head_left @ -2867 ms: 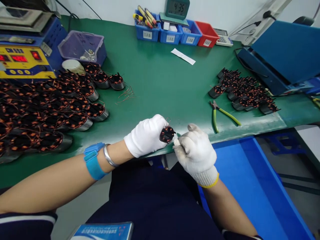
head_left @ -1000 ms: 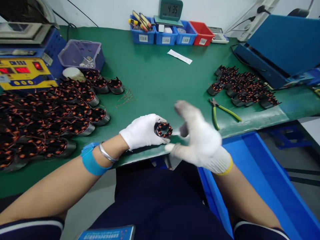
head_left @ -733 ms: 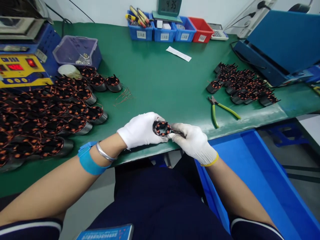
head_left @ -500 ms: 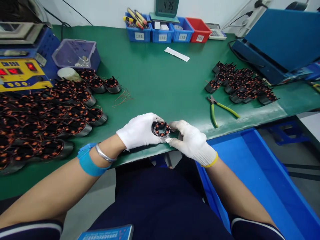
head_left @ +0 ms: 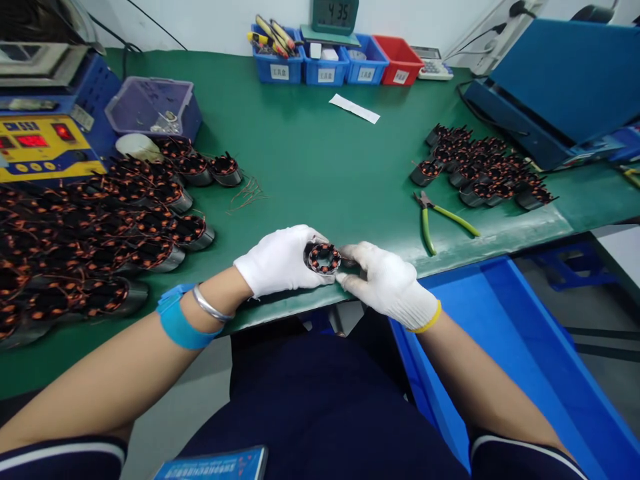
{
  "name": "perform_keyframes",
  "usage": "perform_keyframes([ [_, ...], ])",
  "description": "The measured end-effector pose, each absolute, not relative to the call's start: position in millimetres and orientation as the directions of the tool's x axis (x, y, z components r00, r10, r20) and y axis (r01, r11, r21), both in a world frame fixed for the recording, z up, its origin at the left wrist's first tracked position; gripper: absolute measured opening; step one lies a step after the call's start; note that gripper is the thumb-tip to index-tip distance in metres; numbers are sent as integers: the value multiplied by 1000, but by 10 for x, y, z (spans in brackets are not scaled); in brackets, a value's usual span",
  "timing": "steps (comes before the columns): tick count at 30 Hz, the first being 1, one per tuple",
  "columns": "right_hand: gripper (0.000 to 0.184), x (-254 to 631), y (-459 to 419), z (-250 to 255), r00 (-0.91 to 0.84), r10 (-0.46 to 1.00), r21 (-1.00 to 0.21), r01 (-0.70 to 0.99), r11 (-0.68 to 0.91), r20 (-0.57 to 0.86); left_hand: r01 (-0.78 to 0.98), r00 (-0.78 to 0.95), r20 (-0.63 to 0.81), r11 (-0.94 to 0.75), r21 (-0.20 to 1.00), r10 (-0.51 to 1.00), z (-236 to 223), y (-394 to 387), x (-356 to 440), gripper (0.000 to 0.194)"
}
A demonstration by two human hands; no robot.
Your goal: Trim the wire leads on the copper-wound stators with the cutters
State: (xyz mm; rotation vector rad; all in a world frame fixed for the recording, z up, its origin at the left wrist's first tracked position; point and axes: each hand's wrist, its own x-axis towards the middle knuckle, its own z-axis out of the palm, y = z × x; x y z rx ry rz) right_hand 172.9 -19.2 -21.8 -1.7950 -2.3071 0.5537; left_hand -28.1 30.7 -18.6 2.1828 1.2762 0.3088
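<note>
Right hand [head_left: 385,279] has moved in, half-curled against stator [head_left: 325,267].

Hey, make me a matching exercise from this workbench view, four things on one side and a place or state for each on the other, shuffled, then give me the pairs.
Things:
1. Cutting pliers
2. Wound ring
3. Clock
4. Purple bin

Places and states:
A. Reading 4:35
B. Next to the blue-and-yellow unit
C. Lying on the green table, handles spread
D. Gripped by the gloved left hand

Right pairs: 1-C, 2-D, 3-A, 4-B.
</note>
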Motion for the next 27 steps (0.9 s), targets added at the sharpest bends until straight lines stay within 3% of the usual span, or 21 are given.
perform_keyframes([
  [2, 31, 1758, -172, -208, -326, 942, -382, 882, 275, -75, 715, 512, -82, -371, 593, 855, -185, 305, -275, 54],
  [5, 27, 1922, -139, -189, -379, 925, -490, 814, 313, -39, 715, 507, -86, -362, 598, 858, -171, 297, -266, 51],
  [9, 28, 2200, -120, -125, -109, 985, -671, 721, 170, 133, 726, 506, -91, -366, 583, 858, -149, 286, -266, 49],
  [11, 42, 2223, -130, -85, -38, 971, -691, 696, 196, 238, 731, 505, -94, -367, 576, 858, -148, 283, -270, 50],
  [14, 83, 2066, -155, -62, -218, 959, -548, 787, 282, 181, 736, 503, -95, -368, 568, 859, -151, 280, -270, 48],
  [15, 82, 1991, -159, -75, -279, 954, -496, 817, 295, 108, 738, 503, -96, -369, 564, 859, -150, 280, -268, 46],
  [17, 55, 1867, -152, -131, -358, 934, -451, 834, 318, -5, 743, 505, -101, -373, 556, 857, -148, 279, -263, 43],
  [19, 36, 1811, -130, -208, -406, 914, -452, 819, 354, -20, 746, 509, -107, -375, 550, 854, -147, 281, -261, 43],
  [23, 34, 1835, -90, -301, -441, 896, -472, 782, 408, 44, 741, 509, -106, -373, 558, 854, -159, 286, -271, 49],
  [27, 28, 1824, -88, -266, -373, 928, -528, 791, 309, -16, 737, 517, -96, -385, 556, 851, -177, 286, -275, 45],
])
